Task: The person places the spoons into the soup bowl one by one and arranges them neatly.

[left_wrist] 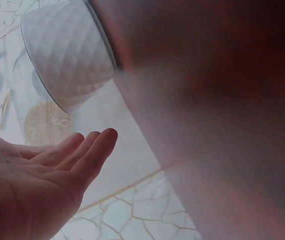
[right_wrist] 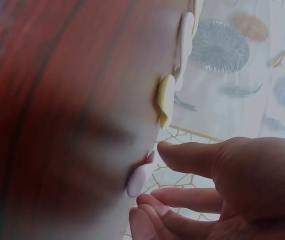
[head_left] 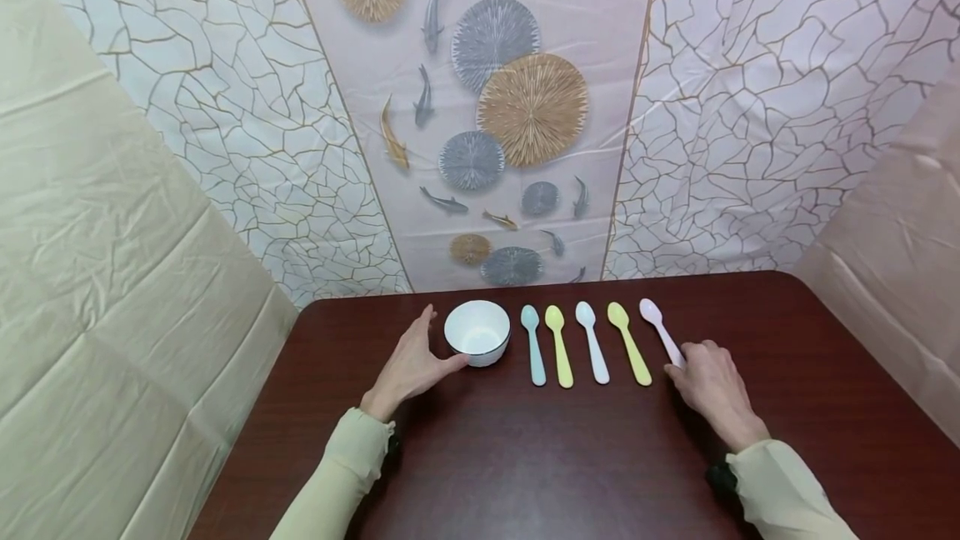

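My left hand [head_left: 411, 363] curves loosely around the white diamond-textured bowl [head_left: 477, 332] from seven to ten o'clock, fingers spread and gripping nothing; I can't tell whether my thumb touches it. A careless thumb could nudge the bowl toward two o'clock, or tip it if I pressed its rim.

My right hand [head_left: 708, 382] is at the five o'clock end of the lilac spoon [head_left: 663, 332], thumb and fingers parted about the handle. Lying so flat, it could slip from a shallow pinch, and a sweep toward nine o'clock might knock the neighbouring yellow spoon [head_left: 632, 348] askew.
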Tool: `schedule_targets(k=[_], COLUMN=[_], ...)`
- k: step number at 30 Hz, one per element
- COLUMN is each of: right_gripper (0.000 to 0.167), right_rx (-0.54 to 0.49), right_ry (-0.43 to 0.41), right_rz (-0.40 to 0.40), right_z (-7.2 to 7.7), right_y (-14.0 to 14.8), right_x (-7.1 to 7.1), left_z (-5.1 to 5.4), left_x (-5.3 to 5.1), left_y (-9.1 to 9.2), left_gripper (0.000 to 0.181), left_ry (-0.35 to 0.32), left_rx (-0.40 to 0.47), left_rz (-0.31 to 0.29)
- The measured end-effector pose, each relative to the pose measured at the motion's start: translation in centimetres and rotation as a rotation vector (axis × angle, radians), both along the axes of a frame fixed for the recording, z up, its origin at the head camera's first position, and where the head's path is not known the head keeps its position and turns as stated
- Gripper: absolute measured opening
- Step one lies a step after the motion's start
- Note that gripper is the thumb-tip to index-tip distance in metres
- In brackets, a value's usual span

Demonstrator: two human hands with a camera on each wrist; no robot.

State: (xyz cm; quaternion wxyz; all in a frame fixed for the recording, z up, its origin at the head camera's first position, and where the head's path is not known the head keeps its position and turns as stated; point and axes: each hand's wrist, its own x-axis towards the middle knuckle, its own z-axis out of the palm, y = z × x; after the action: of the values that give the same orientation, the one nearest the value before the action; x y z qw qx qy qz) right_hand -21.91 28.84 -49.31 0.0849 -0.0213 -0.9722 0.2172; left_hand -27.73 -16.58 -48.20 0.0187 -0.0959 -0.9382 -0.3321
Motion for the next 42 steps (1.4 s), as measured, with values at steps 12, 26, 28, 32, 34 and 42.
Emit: schedule_targets(k=[12, 26, 28, 32, 34, 42], right_gripper=[0.019, 0.015, 0.014, 0.016, 0.018, 0.019], right_rx=[-0.03, -0.068, -0.062, -0.048, -0.052, -0.096], right_ry=[-0.088, -0.12, -0.125, -0.137, -0.144, -0.155], right_rz=[-0.015, -0.021, -0.016, -0.016, -0.018, -0.045], right_z=[0.2, 0.0, 0.0, 0.1, 0.1, -0.1], right_y=[0.3, 0.7, 0.9, 1.1, 1.2, 1.4], right_x=[-0.3, -0.5, -0.7, -1.0, -1.1, -1.2], left_z=[0.6, -0.4, -0.5, -0.6, -0.7, -1.4], left_x=[-2.3, -3.0, -3.1, -3.2, -3.3, -3.6], left_y=[2.6, 3.3, 3.3, 3.2, 3.1, 3.0], left_gripper=[0.123, 0.123, 0.123, 0.121, 0.12, 0.117], left_ry=[-0.034, -0.027, -0.03, -0.051, -0.063, -0.079], left_rx=[-0.054, -0.033, -0.021, 0.012, 0.027, 0.124], left_rz=[-0.044, -0.063, -0.064, -0.061, -0.055, -0.051])
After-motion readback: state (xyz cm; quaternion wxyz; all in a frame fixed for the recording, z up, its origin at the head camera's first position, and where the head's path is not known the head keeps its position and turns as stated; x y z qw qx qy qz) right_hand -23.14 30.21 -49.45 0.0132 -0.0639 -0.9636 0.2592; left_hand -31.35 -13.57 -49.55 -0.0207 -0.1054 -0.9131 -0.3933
